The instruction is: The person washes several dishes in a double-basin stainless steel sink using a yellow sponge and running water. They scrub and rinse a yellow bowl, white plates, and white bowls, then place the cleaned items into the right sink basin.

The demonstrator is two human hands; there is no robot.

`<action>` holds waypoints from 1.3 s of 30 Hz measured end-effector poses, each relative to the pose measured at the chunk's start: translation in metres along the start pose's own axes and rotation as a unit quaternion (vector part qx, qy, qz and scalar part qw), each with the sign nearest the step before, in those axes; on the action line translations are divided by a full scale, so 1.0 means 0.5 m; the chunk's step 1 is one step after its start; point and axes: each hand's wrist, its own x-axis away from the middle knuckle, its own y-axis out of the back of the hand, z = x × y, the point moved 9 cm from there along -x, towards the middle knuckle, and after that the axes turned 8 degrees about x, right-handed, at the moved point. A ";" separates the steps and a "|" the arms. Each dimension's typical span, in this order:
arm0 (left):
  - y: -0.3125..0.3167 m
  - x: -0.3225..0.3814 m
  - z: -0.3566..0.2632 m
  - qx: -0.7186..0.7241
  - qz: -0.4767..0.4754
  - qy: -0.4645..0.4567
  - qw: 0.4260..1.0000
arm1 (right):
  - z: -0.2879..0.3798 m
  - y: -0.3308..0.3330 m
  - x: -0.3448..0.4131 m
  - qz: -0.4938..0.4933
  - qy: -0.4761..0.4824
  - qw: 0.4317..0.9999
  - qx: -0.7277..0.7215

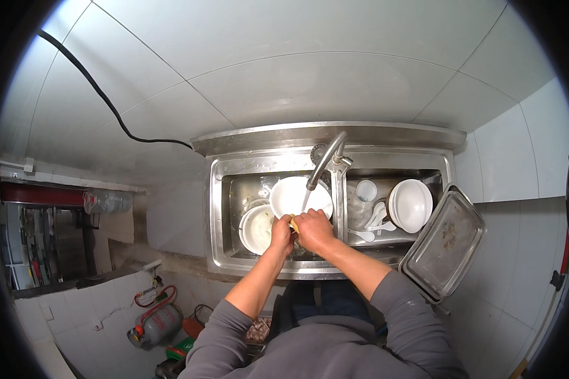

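Observation:
My left hand (281, 235) and my right hand (316, 231) meet over the left basin of a stainless steel sink (215, 213). Between their fingers shows a small yellow thing (294, 224), mostly covered; it looks like a sponge or cloth. Just beyond my hands sits a large white bowl (289, 194). Water runs from the curved metal faucet (326, 158) in front of that bowl, down towards my right hand. Left of my left hand, a white bowl (256, 230) holds cloudy liquid with bits in it. My fingertips are partly hidden.
The right basin holds stacked white bowls (415, 203), a small white cup (366, 190) and several white spoons (377, 215). A metal tray (448, 241) leans against the sink's right end. Lower left are a gas cylinder (156, 324) and a red hose (159, 303).

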 end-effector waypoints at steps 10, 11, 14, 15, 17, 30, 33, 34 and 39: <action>0.065 -0.015 -0.080 -0.203 0.102 0.136 0.964 | -0.076 -0.012 0.052 -0.060 0.140 0.988 0.001; 0.059 -0.009 -0.082 -0.180 0.119 0.153 0.964 | -0.079 -0.023 0.047 -0.031 0.137 0.990 0.014; 0.056 -0.004 -0.074 -0.115 0.068 0.162 0.978 | -0.079 -0.017 0.032 0.009 0.091 0.995 -0.041; 0.042 0.001 -0.065 -0.112 0.091 0.155 0.977 | -0.086 -0.014 0.028 0.038 0.069 0.995 -0.060; 0.028 0.003 -0.055 -0.081 0.084 0.137 0.984 | -0.093 0.004 0.017 0.054 0.045 0.992 -0.100; -0.078 0.014 -0.211 -0.542 0.248 -0.131 0.792 | -0.194 -0.009 -0.077 0.205 -0.121 0.906 -0.351; -0.080 0.011 -0.185 -0.559 0.301 -0.029 0.772 | -0.168 0.004 -0.116 0.206 -0.054 0.948 -0.239; -0.077 0.011 -0.171 -0.558 0.314 -0.001 0.768 | -0.159 0.006 -0.130 0.177 -0.040 0.951 -0.250; -0.025 0.005 -0.072 -0.418 0.274 0.120 0.858 | -0.185 -0.034 -0.158 0.014 -0.138 0.910 -0.391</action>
